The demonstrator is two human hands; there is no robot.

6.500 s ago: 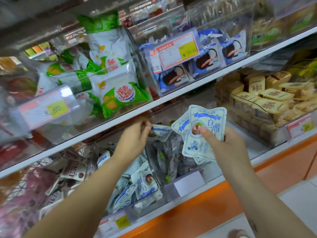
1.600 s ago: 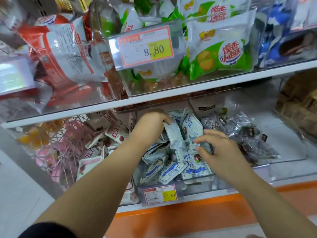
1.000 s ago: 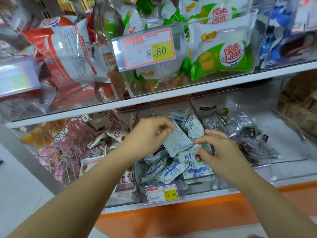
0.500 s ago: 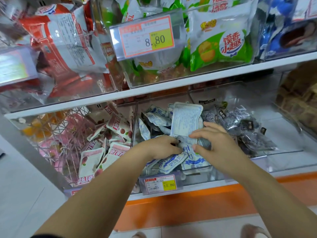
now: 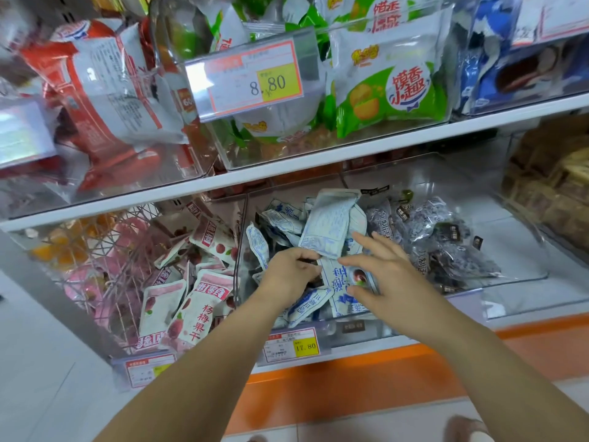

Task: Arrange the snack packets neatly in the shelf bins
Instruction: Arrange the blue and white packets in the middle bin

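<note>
Head cam, vs half a sec ago: right hand (image 5: 382, 272) has let go of the pkt it was steadying. Its fingers are now fanned out straight and its thumb is just over the flat blue-white pkts (image 5: 342, 282) at the front of the middle bin (image 5: 245, 224). Left hand (image 5: 291, 271) has come up to the bottom edge of the upright pkt (image 5: 328, 223), fingers curled. It looks to be pinching that edge w/ thumb and forefinger, tho the contact is partly hidden. Upright pkt shows its printed back and stands inside the middle bin against the pile behind. So one hand alone props it now; prob. it's being stood in a row, not laid flat. The rest of that bin is a jumble, w/ some pkts tilted by the left wall and others flat up front, so plenty left to do. Pink pkts (image 5: 191, 301) lie in the bin on the left and dark-wrapped sweets (image 5: 430, 240) just beside on the right, neither touched. Price tag (image 5: 291, 346) hangs on the shelf's front edge below.
</note>
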